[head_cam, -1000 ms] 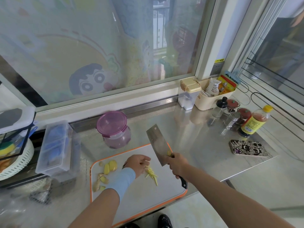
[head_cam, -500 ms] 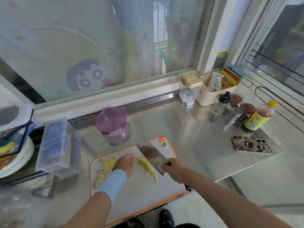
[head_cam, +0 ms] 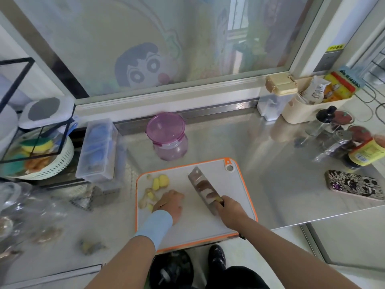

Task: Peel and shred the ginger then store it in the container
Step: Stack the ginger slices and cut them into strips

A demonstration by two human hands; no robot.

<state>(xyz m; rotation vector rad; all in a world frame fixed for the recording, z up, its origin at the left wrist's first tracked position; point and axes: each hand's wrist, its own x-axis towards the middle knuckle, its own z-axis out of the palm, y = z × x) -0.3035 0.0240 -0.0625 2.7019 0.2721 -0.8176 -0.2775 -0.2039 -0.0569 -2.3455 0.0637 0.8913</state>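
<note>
Step in hand: shredding, judged from the layout. The cutting board sits on the steel counter in front of the person. The right hand is wrapped firmly round the handle of the cleaver; the blade lies low and tilted over the middle of the board, tip pointing away toward the window. A small yellow scrap clings to the blade just beside the handle. No shred pile is visible; it may lie under the blade, which I cannot confirm. The left hand rests knuckles-up on the left part of the board with its fingers curled under; whether they pinch a piece of ginger is hidden, so I cannot tell. The peeled ginger pieces lie at the board's far left, just beyond and beside that hand, apart from the cleaver. The container stands on the counter behind the board with its pink lid on, nothing stored yet. Progress estimate: peeling looks done, cutting partway. The next move calls for one piece brought under the blade, fingertips tucked back, then thin slices cut into strips. The lid must come off before any transfer.
</note>
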